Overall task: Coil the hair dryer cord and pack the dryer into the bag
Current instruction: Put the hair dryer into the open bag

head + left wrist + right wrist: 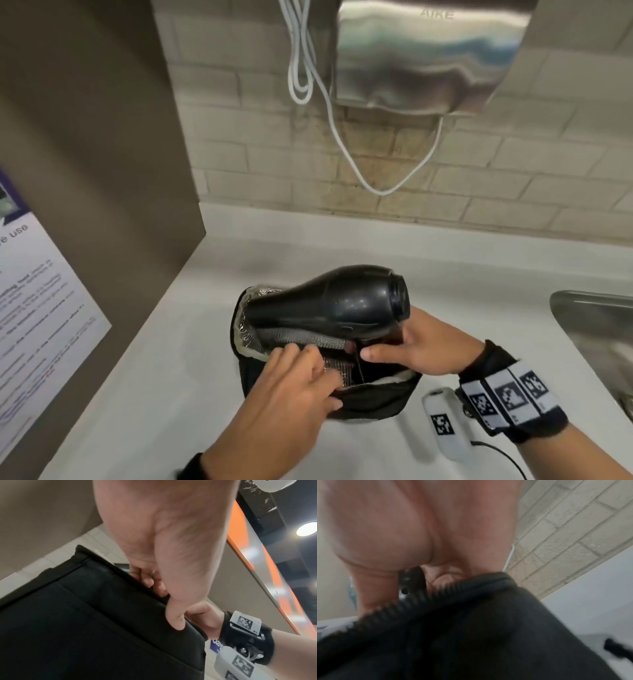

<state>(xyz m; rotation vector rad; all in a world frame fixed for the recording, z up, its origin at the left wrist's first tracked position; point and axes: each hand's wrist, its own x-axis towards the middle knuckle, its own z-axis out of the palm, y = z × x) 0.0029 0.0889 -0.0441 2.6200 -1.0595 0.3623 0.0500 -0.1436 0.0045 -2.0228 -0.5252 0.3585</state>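
A black hair dryer (329,301) lies on its side over the mouth of an open black bag (376,401) with silver lining, nozzle to the right. My right hand (411,346) grips the dryer's handle (410,580) just under the nozzle end, fingers curled round it at the bag's rim (471,635). My left hand (301,377) pinches the near rim of the bag (85,615), fingers inside, thumb (176,619) outside. A thin dark cord (358,363) runs down into the bag; the rest of it is hidden.
The bag stands on a white counter (479,281). A steel sink (589,329) is at the right edge. A wall-mounted hand dryer (428,58) with white cables (308,68) hangs above. A grey partition (102,137) with a poster (34,308) closes the left.
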